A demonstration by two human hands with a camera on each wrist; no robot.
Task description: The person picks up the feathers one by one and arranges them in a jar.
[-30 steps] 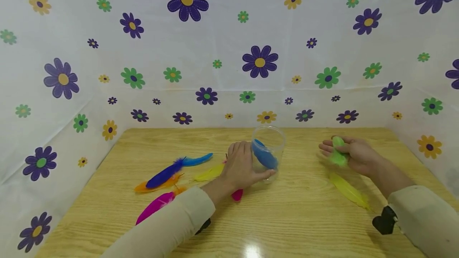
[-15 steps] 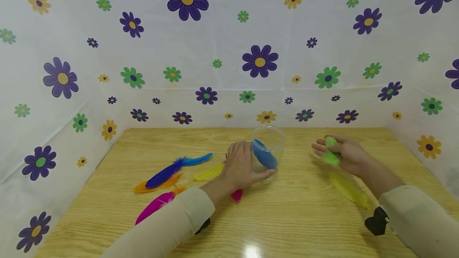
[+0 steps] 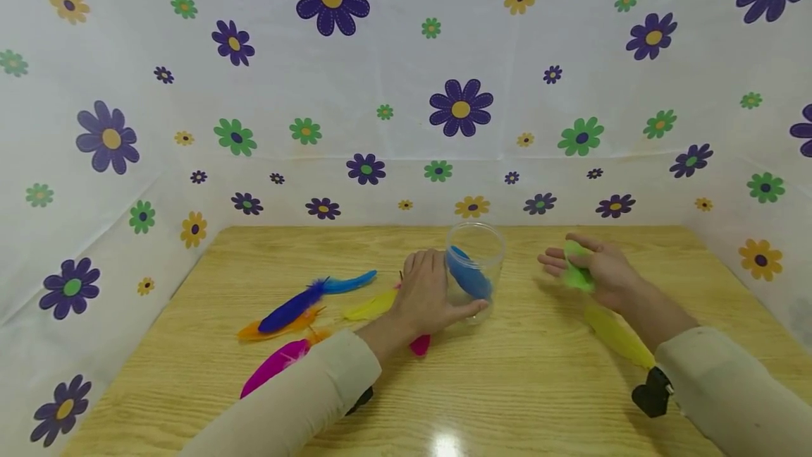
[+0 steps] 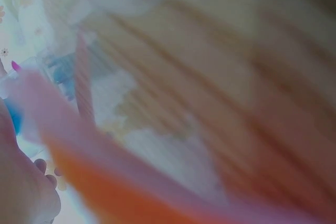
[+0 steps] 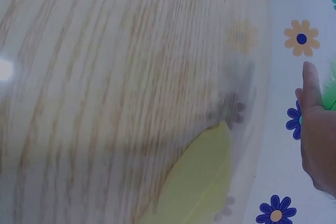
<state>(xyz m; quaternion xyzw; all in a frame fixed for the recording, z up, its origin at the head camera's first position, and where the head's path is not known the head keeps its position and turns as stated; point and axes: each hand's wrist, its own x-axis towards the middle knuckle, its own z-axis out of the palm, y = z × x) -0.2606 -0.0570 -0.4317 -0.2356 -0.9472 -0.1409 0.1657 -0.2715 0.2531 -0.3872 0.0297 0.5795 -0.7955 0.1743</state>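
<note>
Left hand [image 3: 423,291] grips a jar [image 3: 486,261], right hand [image 3: 610,275] a green feather [image 3: 578,271]

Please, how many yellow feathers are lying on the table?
2: a yellow feather beside the left hand, a second yellow feather near the right forearm. The left arm may hide more.

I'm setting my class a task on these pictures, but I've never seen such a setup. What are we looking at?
There is no robot here: the work is done bare-handed. The wide picture comes from a camera on the head; the two smaller ones come from a camera on each wrist. The left hand grips a clear jar with a blue feather inside. The right hand holds a green feather. On the wooden table lie more feathers: yellow, orange, blue and magenta.
</note>
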